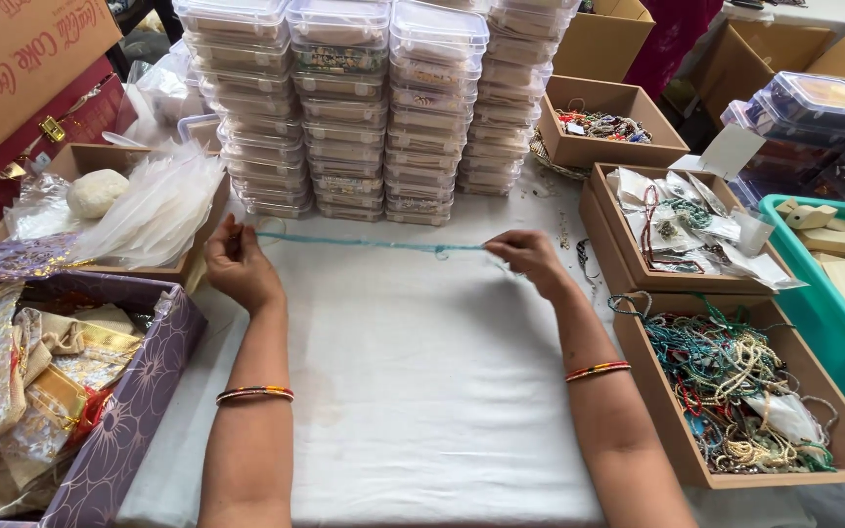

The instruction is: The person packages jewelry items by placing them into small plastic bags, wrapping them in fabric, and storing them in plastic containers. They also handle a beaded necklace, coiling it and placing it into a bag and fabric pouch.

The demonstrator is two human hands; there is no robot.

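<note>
While both hands, left point(240, 266) and right point(530, 259), pinch one taut blue string point(369, 244), four stacks point(374, 108) stand behind, tops cut off

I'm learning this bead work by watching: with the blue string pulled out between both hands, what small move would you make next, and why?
Probably lower the blue string flat onto the white cloth. The left hand and right hand pinch its ends, and it runs straight between them just above the cloth, with a small knot or twist near the right fingers. Laid flat, that spot could be checked.
</note>
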